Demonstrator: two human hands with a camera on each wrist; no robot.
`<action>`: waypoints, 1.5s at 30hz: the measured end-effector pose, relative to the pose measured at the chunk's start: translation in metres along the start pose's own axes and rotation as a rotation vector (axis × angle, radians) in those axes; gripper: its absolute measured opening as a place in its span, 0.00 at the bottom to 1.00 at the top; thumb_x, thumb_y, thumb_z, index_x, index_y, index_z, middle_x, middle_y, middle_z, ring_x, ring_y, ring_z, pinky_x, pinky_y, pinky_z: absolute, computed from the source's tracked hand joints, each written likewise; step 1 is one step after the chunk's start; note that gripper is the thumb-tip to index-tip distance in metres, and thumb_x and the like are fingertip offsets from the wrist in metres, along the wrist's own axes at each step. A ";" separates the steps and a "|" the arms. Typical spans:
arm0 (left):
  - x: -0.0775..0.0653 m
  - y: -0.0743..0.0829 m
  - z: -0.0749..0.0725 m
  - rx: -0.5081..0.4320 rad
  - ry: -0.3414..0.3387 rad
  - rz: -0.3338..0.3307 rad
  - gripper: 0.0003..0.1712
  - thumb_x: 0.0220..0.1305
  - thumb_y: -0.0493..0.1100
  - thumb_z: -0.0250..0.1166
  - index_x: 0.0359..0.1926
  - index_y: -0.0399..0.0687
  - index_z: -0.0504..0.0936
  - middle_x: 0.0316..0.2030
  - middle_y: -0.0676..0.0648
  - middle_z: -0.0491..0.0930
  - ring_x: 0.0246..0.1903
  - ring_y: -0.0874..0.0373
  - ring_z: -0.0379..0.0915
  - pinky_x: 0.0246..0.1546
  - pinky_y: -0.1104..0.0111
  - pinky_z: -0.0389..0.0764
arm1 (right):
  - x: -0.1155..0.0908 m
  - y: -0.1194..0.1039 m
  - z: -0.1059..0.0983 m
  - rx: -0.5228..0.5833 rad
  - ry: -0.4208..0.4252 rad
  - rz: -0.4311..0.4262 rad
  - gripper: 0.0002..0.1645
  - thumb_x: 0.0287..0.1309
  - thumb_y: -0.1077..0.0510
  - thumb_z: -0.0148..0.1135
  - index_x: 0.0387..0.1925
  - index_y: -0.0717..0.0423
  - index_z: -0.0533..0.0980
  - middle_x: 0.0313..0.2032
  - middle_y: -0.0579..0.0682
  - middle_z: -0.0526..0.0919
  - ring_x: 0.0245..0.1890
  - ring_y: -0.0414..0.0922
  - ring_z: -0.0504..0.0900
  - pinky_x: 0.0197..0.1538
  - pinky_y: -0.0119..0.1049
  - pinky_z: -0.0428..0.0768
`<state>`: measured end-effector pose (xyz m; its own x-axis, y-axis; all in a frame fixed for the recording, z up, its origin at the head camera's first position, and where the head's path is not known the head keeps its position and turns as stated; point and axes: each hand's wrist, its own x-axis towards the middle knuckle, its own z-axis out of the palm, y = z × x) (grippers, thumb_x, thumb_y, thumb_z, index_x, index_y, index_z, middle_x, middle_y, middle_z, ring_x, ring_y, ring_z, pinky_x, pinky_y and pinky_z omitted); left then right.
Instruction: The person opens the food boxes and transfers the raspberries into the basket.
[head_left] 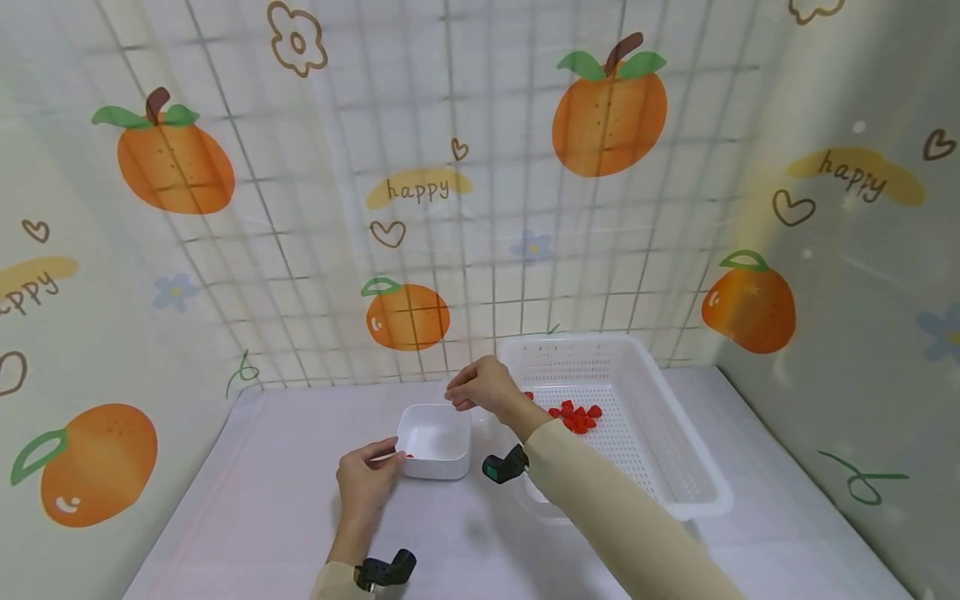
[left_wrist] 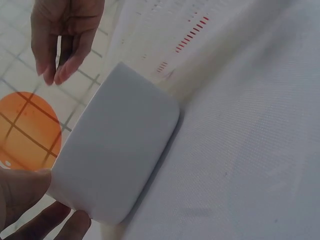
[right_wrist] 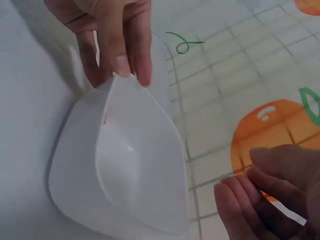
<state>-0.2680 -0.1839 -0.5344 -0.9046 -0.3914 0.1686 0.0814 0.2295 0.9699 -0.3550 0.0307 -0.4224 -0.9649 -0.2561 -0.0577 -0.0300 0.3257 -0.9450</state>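
A small square white plastic box (head_left: 435, 467) with rounded corners stands on the table. My left hand (head_left: 367, 482) grips its near-left corner, the thumb (left_wrist: 25, 190) at the rim and fingers against the outside wall. A little red shows inside that corner, mostly hidden by the wall. Over the box's far-right side hovers my right hand (head_left: 483, 387), its fingers loosely bent and pointing left. Nothing shows between the right thumb and fingers (right_wrist: 237, 195) in the right wrist view. Several small red pieces (head_left: 577, 417) lie in a white basket (head_left: 675, 433).
The perforated basket stands to the right of the box, partly behind my right forearm (head_left: 600, 492). A white cloth (head_left: 262, 500) covers the table. Curtains (head_left: 337, 275) printed with oranges hang at the back and sides, with a wire grid behind the back one.
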 end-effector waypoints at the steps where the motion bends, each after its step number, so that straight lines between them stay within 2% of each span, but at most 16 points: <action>1: 0.000 0.000 0.000 -0.005 -0.002 -0.001 0.14 0.54 0.27 0.76 0.44 0.35 0.92 0.40 0.38 0.90 0.33 0.55 0.87 0.30 0.77 0.82 | 0.001 0.000 0.004 0.000 -0.010 -0.002 0.06 0.61 0.68 0.73 0.40 0.68 0.87 0.34 0.55 0.90 0.33 0.51 0.89 0.45 0.41 0.90; 12: 0.001 0.001 -0.002 -0.016 -0.017 -0.029 0.16 0.55 0.28 0.77 0.46 0.35 0.91 0.44 0.37 0.89 0.35 0.54 0.86 0.30 0.76 0.83 | 0.009 0.013 0.040 -0.101 -0.041 0.009 0.05 0.59 0.67 0.76 0.36 0.66 0.88 0.30 0.54 0.88 0.31 0.51 0.89 0.42 0.42 0.90; 18: 0.001 0.002 -0.003 -0.047 -0.028 0.015 0.15 0.55 0.26 0.76 0.46 0.31 0.90 0.44 0.32 0.88 0.34 0.53 0.89 0.30 0.76 0.83 | 0.014 0.018 0.056 -0.181 -0.048 0.007 0.03 0.56 0.68 0.77 0.32 0.65 0.88 0.25 0.54 0.87 0.30 0.53 0.90 0.39 0.42 0.90; 24: 0.002 0.003 -0.002 -0.045 -0.026 0.034 0.15 0.55 0.27 0.76 0.46 0.31 0.90 0.43 0.31 0.88 0.33 0.54 0.88 0.29 0.77 0.83 | 0.018 0.019 0.070 -0.236 -0.075 0.022 0.05 0.50 0.71 0.78 0.27 0.66 0.87 0.24 0.58 0.87 0.26 0.52 0.89 0.37 0.44 0.90; 31: 0.002 0.002 -0.003 -0.051 -0.014 0.019 0.16 0.54 0.26 0.77 0.45 0.31 0.91 0.42 0.33 0.89 0.33 0.54 0.88 0.28 0.76 0.82 | 0.018 0.019 0.082 -0.393 -0.086 0.114 0.09 0.50 0.67 0.80 0.22 0.61 0.84 0.23 0.58 0.87 0.25 0.50 0.90 0.31 0.36 0.88; 35: 0.004 0.000 -0.003 -0.052 -0.012 0.029 0.15 0.53 0.26 0.77 0.45 0.31 0.91 0.42 0.34 0.89 0.34 0.53 0.88 0.28 0.77 0.82 | 0.022 0.024 0.088 -0.480 -0.085 0.136 0.10 0.49 0.65 0.81 0.21 0.58 0.85 0.22 0.55 0.88 0.24 0.48 0.90 0.26 0.32 0.85; 42: 0.005 -0.002 -0.004 -0.042 -0.021 0.048 0.15 0.54 0.27 0.78 0.45 0.32 0.91 0.41 0.35 0.89 0.34 0.50 0.89 0.28 0.77 0.82 | 0.027 0.033 0.100 -0.425 -0.090 0.114 0.08 0.49 0.70 0.77 0.21 0.61 0.84 0.18 0.51 0.83 0.17 0.42 0.81 0.21 0.29 0.79; 45: 0.005 -0.002 -0.004 -0.035 -0.019 0.044 0.15 0.54 0.27 0.77 0.45 0.32 0.91 0.41 0.35 0.89 0.34 0.50 0.88 0.29 0.76 0.83 | 0.026 0.033 0.104 -0.458 -0.090 0.088 0.08 0.50 0.68 0.76 0.20 0.59 0.86 0.16 0.48 0.81 0.17 0.40 0.77 0.21 0.28 0.75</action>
<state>-0.2709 -0.1894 -0.5347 -0.9076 -0.3645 0.2083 0.1356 0.2152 0.9671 -0.3541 -0.0596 -0.4890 -0.9433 -0.2804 -0.1778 -0.0804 0.7125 -0.6970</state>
